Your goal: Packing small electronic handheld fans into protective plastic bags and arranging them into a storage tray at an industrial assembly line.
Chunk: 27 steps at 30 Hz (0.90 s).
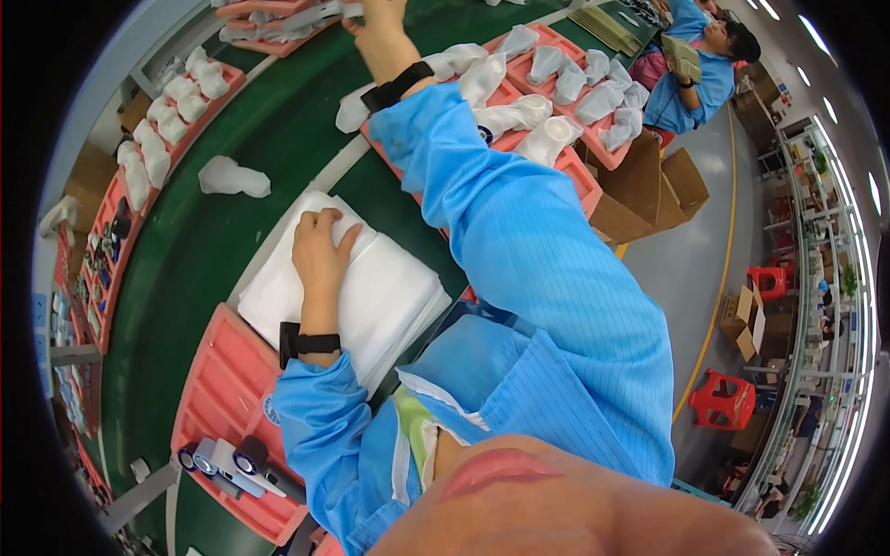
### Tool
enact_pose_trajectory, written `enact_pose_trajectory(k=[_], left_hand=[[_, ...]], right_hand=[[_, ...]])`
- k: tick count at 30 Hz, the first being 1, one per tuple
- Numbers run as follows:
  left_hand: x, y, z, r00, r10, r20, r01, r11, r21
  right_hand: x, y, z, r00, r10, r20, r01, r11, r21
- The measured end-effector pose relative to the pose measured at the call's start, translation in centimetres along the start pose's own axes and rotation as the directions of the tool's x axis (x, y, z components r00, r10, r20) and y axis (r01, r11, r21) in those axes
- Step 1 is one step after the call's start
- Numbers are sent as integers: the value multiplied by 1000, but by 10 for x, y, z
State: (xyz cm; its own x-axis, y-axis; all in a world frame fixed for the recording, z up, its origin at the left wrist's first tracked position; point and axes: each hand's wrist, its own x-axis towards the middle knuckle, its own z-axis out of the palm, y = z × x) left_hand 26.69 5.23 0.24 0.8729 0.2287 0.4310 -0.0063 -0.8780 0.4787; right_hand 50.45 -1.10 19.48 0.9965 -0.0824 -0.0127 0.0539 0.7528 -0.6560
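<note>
My left hand [320, 252] lies flat, fingers apart, on a stack of thin white sheets or bags [389, 283] at the front of the green worktop. Stretched far ahead, my right hand [382, 42] reaches the upper edge of the picture, beside a pink tray [301, 39] of pale wrapped pieces. Its fingertips are cut off, so what it holds, if anything, is hidden. Left of the stack lies one loose item in a translucent white bag [234, 176]. Below my right forearm, pink trays [579, 190] carry several white-bagged items [549, 141].
At the near left, a pink tray [222, 371] holds several device-like parts [236, 463]. Bagged pieces [167, 120] fill trays along the far left. An open cardboard box [640, 199] stands right of the worktop. A co-worker [691, 79] sits beyond; red stools [723, 400] stand across the aisle.
</note>
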Motion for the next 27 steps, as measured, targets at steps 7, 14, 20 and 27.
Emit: enact_pose_trajectory(k=[7,14,20,27], left_hand=[[-6,-19,8,991,-131,-22,128,988,-91],[0,-11,3,991,-132,-38,128,988,-89],[0,-13,-5,968,-248,-22,234,934,-269],[2,-17,-34,896,-413,-164,259,785,-563]], right_hand=[[8,29,-33,743,143,654,213,875,-434],[-47,18,-55,525,314,791,375,749,-546],[-65,-3,-64,475,432,767,347,709,-614],[-64,-12,-71,371,465,804,400,701,-590]])
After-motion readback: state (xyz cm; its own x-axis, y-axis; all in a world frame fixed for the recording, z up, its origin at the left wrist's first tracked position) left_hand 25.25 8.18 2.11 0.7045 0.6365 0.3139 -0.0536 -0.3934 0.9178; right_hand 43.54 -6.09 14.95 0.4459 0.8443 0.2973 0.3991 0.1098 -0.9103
